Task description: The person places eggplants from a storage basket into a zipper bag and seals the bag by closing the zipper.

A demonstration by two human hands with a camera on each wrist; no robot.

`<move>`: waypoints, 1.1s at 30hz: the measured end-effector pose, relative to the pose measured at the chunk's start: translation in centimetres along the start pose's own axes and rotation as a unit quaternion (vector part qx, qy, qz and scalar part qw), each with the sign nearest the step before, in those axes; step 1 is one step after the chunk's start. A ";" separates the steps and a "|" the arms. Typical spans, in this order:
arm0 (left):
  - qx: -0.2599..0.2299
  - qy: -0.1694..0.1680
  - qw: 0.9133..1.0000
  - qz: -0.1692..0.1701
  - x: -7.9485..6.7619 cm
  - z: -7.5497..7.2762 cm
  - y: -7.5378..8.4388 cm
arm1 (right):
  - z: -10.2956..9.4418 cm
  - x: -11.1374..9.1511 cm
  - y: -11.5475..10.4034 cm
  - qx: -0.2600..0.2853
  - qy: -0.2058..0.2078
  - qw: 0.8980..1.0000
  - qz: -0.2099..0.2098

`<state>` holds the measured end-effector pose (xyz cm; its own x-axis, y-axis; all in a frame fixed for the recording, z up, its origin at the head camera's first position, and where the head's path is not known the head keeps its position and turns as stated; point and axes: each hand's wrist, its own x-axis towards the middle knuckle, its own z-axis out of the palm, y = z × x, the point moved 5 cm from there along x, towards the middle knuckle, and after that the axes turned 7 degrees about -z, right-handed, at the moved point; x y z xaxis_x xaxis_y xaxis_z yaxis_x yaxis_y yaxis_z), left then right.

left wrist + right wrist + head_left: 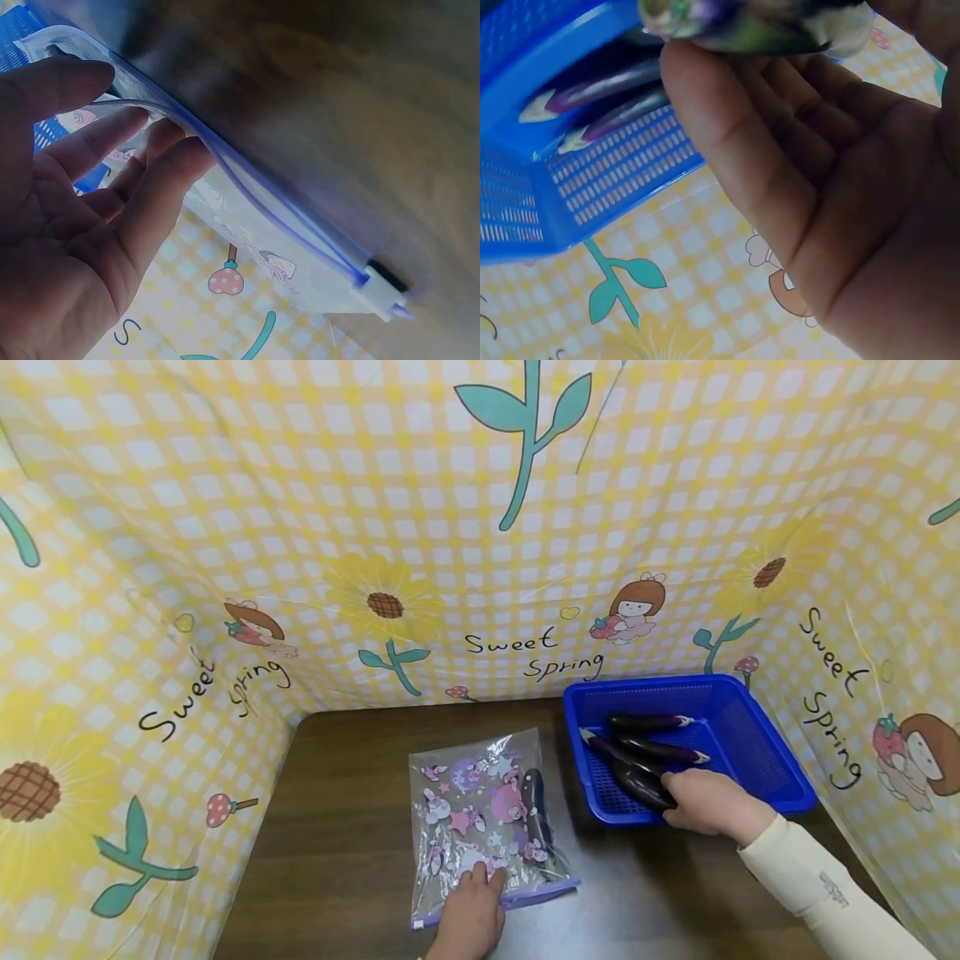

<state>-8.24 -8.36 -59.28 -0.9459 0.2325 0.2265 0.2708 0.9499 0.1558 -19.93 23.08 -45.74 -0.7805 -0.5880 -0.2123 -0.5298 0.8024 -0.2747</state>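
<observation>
A clear zip bag (457,810) printed with pink and purple cartoon figures lies flat on the table. Inside it, along the right side, is one dark eggplant (535,802). My left hand (474,914) rests its fingers on the bag near the purple zip edge. In the left wrist view, the bag's mouth gapes beside those fingers, and the white slider (382,291) sits at one end. At the blue basket (701,689), my right hand (708,802) grips an eggplant (641,783) near the front rim. Its stem end shows blurred in the right wrist view.
More eggplants (663,749) lie in the basket behind the gripped one. The basket stands at the right on a brown wooden table (330,827). A yellow checked cloth (480,568) with flowers and lettering surrounds the table at the back and both sides.
</observation>
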 end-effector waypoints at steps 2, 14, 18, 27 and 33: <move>0.000 0.007 1.000 0.003 0.0 -0.2 0.1 | 0.2 -0.3 -0.6 0.001 0.013 1.000 0.001; -0.004 0.000 1.000 0.007 0.2 -0.4 0.0 | 2.0 -1.9 -3.4 0.015 0.061 0.998 -0.007; -0.018 -0.021 1.000 0.001 0.2 -0.6 0.0 | 3.0 -2.4 -4.4 0.029 0.061 0.998 -0.007; -0.055 -0.033 0.998 -0.010 0.1 -0.6 -0.1 | 6.7 -2.9 -6.5 0.054 0.077 0.994 -0.061; -0.063 -0.004 0.998 -0.006 0.0 -0.6 -0.2 | 9.8 -3.0 -8.2 0.086 0.049 0.990 -0.096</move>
<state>-8.18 -8.66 -58.72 -0.9502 0.2233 0.2173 0.2795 0.9193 0.2773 -9.98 17.31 -52.03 -0.7037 -0.7086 -0.0510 -0.6136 0.6425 -0.4590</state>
